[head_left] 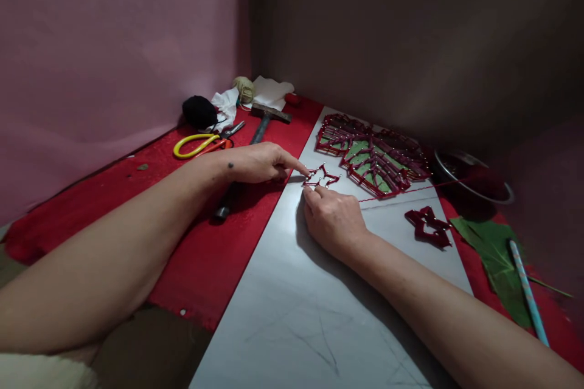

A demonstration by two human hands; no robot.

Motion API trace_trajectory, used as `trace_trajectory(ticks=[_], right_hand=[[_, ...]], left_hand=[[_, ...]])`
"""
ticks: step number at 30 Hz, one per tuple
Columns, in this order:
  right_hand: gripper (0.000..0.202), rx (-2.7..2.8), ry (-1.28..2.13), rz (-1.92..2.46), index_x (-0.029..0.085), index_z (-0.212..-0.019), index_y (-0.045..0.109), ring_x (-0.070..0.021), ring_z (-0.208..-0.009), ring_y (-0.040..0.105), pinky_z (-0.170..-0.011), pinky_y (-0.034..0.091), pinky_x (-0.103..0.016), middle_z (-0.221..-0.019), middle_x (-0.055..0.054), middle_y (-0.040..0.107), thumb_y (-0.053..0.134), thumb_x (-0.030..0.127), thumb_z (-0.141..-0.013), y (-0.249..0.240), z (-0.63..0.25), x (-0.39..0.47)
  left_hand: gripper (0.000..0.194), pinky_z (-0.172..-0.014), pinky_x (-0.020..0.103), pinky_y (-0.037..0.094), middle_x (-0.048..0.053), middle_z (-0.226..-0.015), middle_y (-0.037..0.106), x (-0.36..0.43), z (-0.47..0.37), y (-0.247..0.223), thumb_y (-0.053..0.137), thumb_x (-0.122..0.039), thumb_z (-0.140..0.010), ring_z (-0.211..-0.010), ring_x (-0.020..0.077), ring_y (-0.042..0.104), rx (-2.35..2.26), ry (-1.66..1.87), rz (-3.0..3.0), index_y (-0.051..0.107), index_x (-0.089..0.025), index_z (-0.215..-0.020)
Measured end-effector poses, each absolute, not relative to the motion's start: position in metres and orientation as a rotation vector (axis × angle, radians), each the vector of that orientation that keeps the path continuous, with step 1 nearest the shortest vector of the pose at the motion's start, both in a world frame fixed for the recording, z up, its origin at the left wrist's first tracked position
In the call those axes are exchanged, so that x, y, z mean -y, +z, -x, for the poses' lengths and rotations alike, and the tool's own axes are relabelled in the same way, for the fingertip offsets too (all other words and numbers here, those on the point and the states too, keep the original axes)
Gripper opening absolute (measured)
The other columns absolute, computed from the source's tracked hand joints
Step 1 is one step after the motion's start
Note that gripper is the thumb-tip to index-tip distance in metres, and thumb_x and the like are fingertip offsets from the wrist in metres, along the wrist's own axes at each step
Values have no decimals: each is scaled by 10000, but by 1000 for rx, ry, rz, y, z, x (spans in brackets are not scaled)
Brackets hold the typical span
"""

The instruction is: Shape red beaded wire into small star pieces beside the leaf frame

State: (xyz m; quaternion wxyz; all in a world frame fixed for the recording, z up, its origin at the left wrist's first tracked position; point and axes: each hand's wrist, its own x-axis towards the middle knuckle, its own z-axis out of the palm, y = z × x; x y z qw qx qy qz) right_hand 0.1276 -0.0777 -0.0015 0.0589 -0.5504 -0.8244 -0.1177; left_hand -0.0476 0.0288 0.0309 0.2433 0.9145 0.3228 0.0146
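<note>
On a pale grey board (274,292), several nails form a small star outline (329,179) with dark red yarn around them. My left hand (269,163) points its index finger at the star's left nails, its other fingers curled. Just below the star, my right hand (335,219) has its fingers pressed together at the nails; dark red yarn (438,186) runs from near it to the right. What its fingertips grip is too small to make out. A finished-looking red yarn star (427,227) and a large leaf-shaped yarn piece (378,161) lie farther right and behind.
Left on the red cloth (114,188) are yellow-handled scissors (194,146), a hammer (261,130), black yarn (199,111) and cream yarn (244,89). A metal bowl (506,194), a green leaf (495,255) and a blue striped pencil (527,289) lie right. Walls rise behind.
</note>
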Motion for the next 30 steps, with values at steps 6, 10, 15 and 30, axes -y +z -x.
trace_trajectory(ticks=[6,10,15,30], right_hand=[[282,2428,-264,1689,180,-926,667,-139,-626,551,-489,165,-301,-798,-52,673,399,197,-841,2,-135,74],[281,2369,-217,1658,219,-909,686,-144,-649,568,-494,208,-287,-805,-32,686,414,233,-838,2,-142,67],[268,2283,-180,1658,216,-861,692,-143,-659,578,-525,278,-273,-801,-34,694,428,215,-815,3,-147,62],[205,2232,-474,1932,148,-822,648,-157,-569,548,-497,220,-274,-716,-103,664,451,206,-814,19,-119,39]], left_hand=[[424,-709,186,356,-15,-854,642,-25,47,37,433,-177,-814,-732,94,526,-905,-19,-2468,581,-286,-1196],[437,-669,179,346,-10,-869,608,-20,46,41,423,-133,-803,-709,89,505,-882,-62,-2557,604,-306,-1161],[472,-629,184,333,14,-891,559,-10,45,42,414,-79,-776,-695,90,486,-800,-29,-2757,617,-306,-1136],[395,-539,243,275,44,-789,599,10,41,47,388,-100,-777,-582,117,444,-916,-130,-2764,637,-237,-1052]])
